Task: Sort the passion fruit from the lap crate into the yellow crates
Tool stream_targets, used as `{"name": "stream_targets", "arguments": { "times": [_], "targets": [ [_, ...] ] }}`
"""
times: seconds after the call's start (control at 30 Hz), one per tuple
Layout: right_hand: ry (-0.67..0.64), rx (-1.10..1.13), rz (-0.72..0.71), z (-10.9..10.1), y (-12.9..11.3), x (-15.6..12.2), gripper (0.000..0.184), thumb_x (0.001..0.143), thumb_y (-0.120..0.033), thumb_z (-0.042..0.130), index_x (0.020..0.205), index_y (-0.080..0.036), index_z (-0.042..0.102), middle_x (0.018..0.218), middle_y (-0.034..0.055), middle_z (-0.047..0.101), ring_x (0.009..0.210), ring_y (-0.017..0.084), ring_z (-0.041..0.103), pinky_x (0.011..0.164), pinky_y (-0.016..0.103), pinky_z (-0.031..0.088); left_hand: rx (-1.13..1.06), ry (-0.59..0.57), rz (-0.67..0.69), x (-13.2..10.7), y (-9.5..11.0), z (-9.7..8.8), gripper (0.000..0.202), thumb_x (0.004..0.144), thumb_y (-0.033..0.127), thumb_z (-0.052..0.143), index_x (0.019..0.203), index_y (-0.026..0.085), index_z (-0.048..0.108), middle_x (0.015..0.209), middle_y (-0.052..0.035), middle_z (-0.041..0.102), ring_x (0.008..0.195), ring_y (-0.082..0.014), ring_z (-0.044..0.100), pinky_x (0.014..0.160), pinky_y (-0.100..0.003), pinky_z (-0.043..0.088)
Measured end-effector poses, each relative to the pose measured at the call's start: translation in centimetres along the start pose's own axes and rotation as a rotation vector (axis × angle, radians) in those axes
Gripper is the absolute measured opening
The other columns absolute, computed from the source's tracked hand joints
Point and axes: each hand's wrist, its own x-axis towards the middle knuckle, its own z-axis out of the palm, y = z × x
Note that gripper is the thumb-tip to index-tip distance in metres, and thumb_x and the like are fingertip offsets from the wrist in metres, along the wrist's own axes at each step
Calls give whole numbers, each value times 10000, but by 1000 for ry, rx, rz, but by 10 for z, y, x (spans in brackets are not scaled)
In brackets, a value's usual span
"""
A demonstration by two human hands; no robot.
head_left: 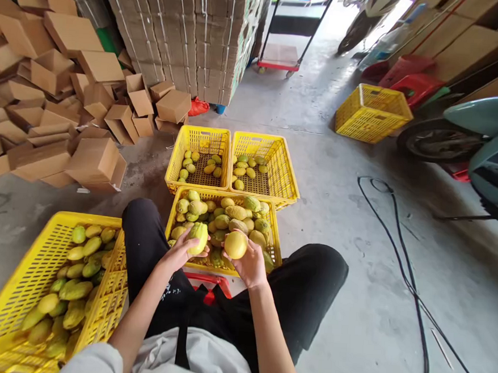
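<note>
My left hand point(177, 254) is wrapped round a yellow-green, faintly ribbed papaya point(198, 237). A rounder yellow papaya point(236, 244) sits in the fingers of my right hand point(252, 264). Both hands are above the near edge of a yellow plastic crate point(276, 234) between my knees, which is filled with green and yellow papayas point(236, 212). Directly behind it stand two more yellow crates, the left one point(171, 164) and the right one point(290, 172), each with several papayas on its floor. My hands hide part of the near crate's contents.
Another yellow crate point(16, 272) at my left holds many papayas. Cardboard boxes point(92, 161) lie heaped at the far left beside a strapped cardboard stack point(178, 34). A trolley point(279, 55), a yellow crate point(371, 112), a scooter point(490, 146) and a black cable point(405, 265) are farther out.
</note>
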Motion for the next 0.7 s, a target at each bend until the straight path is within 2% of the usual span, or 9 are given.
{"name": "stream_targets", "arguments": {
  "times": [0.1, 0.17, 0.23, 0.33, 0.4, 0.47, 0.57, 0.7],
  "targets": [
    [-11, -16, 15, -14, 3, 2, 416, 787, -448, 404, 1147, -262, 499, 1038, 77, 643, 926, 264, 623, 727, 440, 526, 2, -14, -51, 11, -5, -11, 537, 829, 507, 411, 1237, 158, 440, 1162, -145, 580, 837, -204, 622, 727, -376, 514],
    [-16, 31, 32, -22, 8, 4, 411, 790, -441, 435, 1153, -259, 503, 1024, 64, 649, 916, 249, 629, 749, 433, 524, 12, 23, -95, 17, -8, -18, 546, 868, 528, 288, 1252, 166, 426, 1190, -138, 564, 874, -199, 618, 755, -375, 507],
    [-21, 117, 54, -28, 15, 4, 405, 790, -445, 478, 1137, -242, 523, 983, 53, 655, 858, 223, 638, 718, 387, 535, 65, 90, -120, 18, -12, -19, 543, 889, 517, 206, 1279, 188, 391, 1226, -123, 542, 925, -198, 609, 766, -374, 503],
    [-4, 227, 60, -29, 24, 0, 372, 767, -417, 555, 1082, -218, 563, 940, 43, 656, 746, 173, 629, 568, 281, 526, 138, 164, -93, 13, -21, -14, 613, 879, 563, 98, 1286, 200, 380, 1237, -127, 532, 915, -191, 598, 692, -341, 501],
    [-2, 239, 75, -26, 29, -2, 353, 760, -398, 582, 1059, -209, 576, 945, 50, 658, 709, 158, 618, 502, 245, 503, 128, 166, -75, 8, -29, -8, 656, 850, 621, 115, 1230, 187, 426, 1201, -138, 546, 855, -182, 592, 617, -309, 488],
    [4, 227, 86, -23, 32, -1, 345, 767, -395, 588, 1060, -213, 574, 963, 59, 663, 719, 160, 622, 502, 243, 506, 74, 144, -66, 7, -37, -4, 601, 821, 636, 259, 1152, 182, 472, 1141, -127, 567, 794, -168, 585, 571, -284, 476],
    [56, 217, 49, -21, 34, 4, 314, 773, -375, 592, 1055, -241, 563, 961, 46, 674, 774, 173, 642, 559, 263, 538, -48, 130, -32, 11, -46, -1, 481, 797, 536, 448, 1130, 192, 486, 1070, -91, 588, 755, -149, 593, 582, -272, 482],
    [74, 227, 54, -26, 32, 12, 357, 772, -417, 515, 1084, -246, 545, 1023, 75, 676, 894, 257, 652, 622, 394, 572, -106, 115, -57, 14, -45, -2, 523, 828, 523, 339, 1189, 168, 470, 1044, -109, 609, 839, -201, 616, 671, -343, 503]
  ]
}}
